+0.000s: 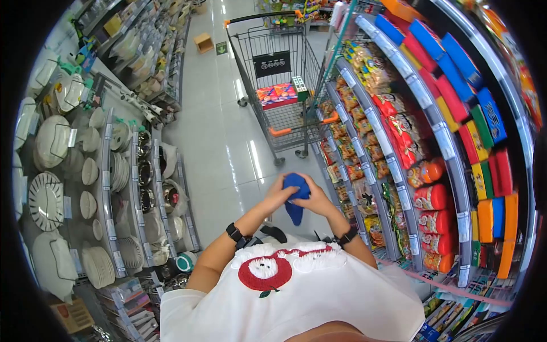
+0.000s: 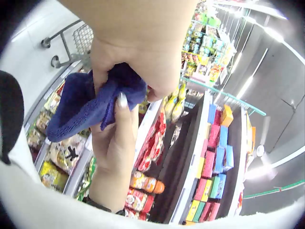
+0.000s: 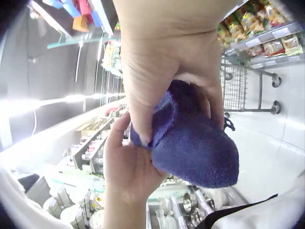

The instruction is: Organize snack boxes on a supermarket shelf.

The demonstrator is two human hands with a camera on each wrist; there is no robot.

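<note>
A blue, fuzzy terry cloth (image 1: 295, 196) is held between both hands in front of the white shirt, one rounded end hanging down. My left hand (image 1: 277, 192) grips it from the left, thumb over the cloth. From the other side my right hand (image 1: 317, 200) holds it, thumb pressed on its surface. In the left wrist view the cloth (image 2: 90, 105) is folded over and bunched between the fingers. Seen from the right wrist, the cloth (image 3: 195, 148) bulges out in a smooth rounded flap, while its upper part is hidden inside the right hand (image 3: 176, 71).
A shopping cart (image 1: 273, 74) with an orange-trimmed frame stands ahead in the aisle, a colourful package (image 1: 277, 94) inside. Shelves of plates and bowls (image 1: 88, 171) line the left; snack shelves (image 1: 370, 137) line the right. A small wooden box (image 1: 203, 43) sits on the floor farther ahead.
</note>
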